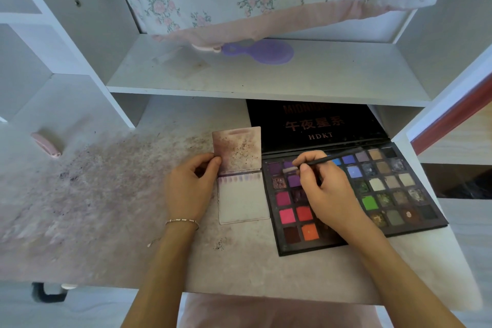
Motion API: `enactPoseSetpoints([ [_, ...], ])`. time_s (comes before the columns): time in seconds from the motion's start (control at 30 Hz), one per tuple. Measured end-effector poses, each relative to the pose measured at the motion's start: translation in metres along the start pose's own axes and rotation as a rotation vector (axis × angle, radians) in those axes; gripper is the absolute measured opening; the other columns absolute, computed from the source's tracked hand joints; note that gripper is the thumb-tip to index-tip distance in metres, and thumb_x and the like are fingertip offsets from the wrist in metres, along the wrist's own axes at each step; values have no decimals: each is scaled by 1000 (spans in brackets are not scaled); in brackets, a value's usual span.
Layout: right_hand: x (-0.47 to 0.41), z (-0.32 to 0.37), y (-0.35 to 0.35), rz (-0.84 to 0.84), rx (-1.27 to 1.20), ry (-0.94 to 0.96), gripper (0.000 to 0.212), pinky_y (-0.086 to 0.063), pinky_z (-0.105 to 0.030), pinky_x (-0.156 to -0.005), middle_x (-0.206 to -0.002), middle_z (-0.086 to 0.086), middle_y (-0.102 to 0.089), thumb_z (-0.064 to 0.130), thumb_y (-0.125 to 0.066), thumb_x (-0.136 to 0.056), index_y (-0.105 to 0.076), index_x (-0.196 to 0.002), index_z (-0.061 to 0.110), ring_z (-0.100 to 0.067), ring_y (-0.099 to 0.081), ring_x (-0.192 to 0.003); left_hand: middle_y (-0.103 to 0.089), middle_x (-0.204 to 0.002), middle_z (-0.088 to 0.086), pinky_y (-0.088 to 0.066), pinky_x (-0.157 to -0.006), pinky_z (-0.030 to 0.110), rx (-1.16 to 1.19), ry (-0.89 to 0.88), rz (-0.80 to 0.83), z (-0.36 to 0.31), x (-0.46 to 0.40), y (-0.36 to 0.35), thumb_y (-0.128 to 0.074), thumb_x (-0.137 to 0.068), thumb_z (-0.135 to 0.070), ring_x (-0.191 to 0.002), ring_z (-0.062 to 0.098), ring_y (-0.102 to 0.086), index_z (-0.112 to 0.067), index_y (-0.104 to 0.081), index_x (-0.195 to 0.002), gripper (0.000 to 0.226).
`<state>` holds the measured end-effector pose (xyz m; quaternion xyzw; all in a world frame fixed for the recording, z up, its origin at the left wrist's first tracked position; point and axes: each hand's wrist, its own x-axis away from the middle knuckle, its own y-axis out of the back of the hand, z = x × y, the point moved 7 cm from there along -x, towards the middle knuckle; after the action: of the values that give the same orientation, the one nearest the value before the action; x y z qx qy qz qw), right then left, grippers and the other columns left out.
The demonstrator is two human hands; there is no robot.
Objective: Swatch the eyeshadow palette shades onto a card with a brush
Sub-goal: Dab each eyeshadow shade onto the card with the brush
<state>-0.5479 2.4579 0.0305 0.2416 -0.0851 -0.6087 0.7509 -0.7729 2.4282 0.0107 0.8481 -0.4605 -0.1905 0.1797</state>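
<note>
From the head view, the job looks only just begun. The small white folding card (241, 194) lies open on the pale, dusty tabletop (106, 181), just left of the big black eyeshadow palette with many coloured squares (386, 194). One short row of pale purple and pink marks runs along the top of the card's lower half. The rest of that half is bare. The upper flap is smudged all over with brownish purple dust.

So a few shades seem done, and most are left. The palette holds purples, pinks, reds, an orange, blues, greens, browns and greys. Many squares look dug out and crumbly.

The left hand (190, 186) pinches the card's left edge by the fold and keeps it flat. The right hand (323, 189) grasps a thin dark brush (335, 158) like a pencil. Its pale tip touches a purple square near the palette's top left corner, so I think it is picking up colour for the next mark.

The palette's black lid (316, 122) lies open under a white shelf. A purple plastic hairbrush (262, 51) rests on that shelf.
</note>
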Motion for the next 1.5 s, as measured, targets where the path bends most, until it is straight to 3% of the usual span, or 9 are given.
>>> enactPoseSetpoints([
  [0.13,1,0,0,10,62,24,25,-34,-7,-46,-54,9,-45,4,-43,-91,-50,-82,27,1,-46,-47,-60,-68,-18,-42,-61,4,-2,-7,6,0,0,0,-65,-82,-18,-66,-2,-57,-16,-72,-87,9],
  [0.23,2,-1,0,-7,80,26,22,-34,-6,-45,-54,10,-46,1,-44,-89,-53,-84,21,3,-48,-47,-64,-72,-10,-44,-63,10,-2,-14,9,-1,0,0,-64,-82,-17,-67,0,-58,-17,-72,-88,9],
  [0.4,2,-2,1,-3,72,23,29,-32,-8,-43,-50,9,-48,2,-44,-89,-47,-77,28,0,-45,-45,-66,-76,-8,-45,-66,16,-15,-9,13,0,0,0,-63,-83,-19,-69,2,-58,-15,-72,-91,12],
  [0.53,1,2,-4,64,86,31,28,-34,-7,-45,-62,32,-56,4,-43,-90,-45,-76,28,2,-50,-49,-64,-76,-12,-46,-68,16,-16,-9,12,-1,0,0,-63,-83,-19,-71,1,-58,-16,-72,-92,13],
  [1.0,-6,5,-5,139,80,-12,24,-29,-9,-37,-49,23,-53,9,-43,-89,-48,-72,26,-1,-44,-39,-63,-73,-15,-48,-70,18,5,7,19,-2,1,1,-64,-82,-19,-72,0,-59,-18,-72,-89,11],
  [1.1,-7,6,-4,125,77,-3,25,-29,-9,-38,-47,13,-51,8,-44,-88,-48,-72,26,-2,-43,-38,-64,-75,-13,-48,-71,19,12,7,24,-2,1,0,-64,-83,-18,-72,3,-60,-17,-72,-90,12],
  [1.27,-8,6,-5,149,94,-6,24,-31,-9,-39,-54,29,-54,8,-44,-89,-49,-72,25,-2,-45,-41,-64,-76,-12,-46,-68,16,7,-3,20,-2,1,1,-63,-83,-18,-72,2,-60,-17,-72,-91,12],
  [1.4,-8,7,-2,121,101,6,24,-31,-9,-39,-47,11,-49,8,-45,-88,-49,-72,26,-1,-44,-41,-65,-76,-10,-47,-70,18,16,6,18,-1,1,0,-64,-83,-17,-71,5,-61,-16,-72,-89,11],
  [1.5,-7,8,-3,122,115,6,25,-32,-8,-41,-50,15,-52,8,-45,-88,-48,-72,27,0,-46,-44,-65,-77,-10,-46,-68,16,3,4,23,0,0,0,-63,-83,-18,-72,4,-60,-16,-72,-91,12],
])
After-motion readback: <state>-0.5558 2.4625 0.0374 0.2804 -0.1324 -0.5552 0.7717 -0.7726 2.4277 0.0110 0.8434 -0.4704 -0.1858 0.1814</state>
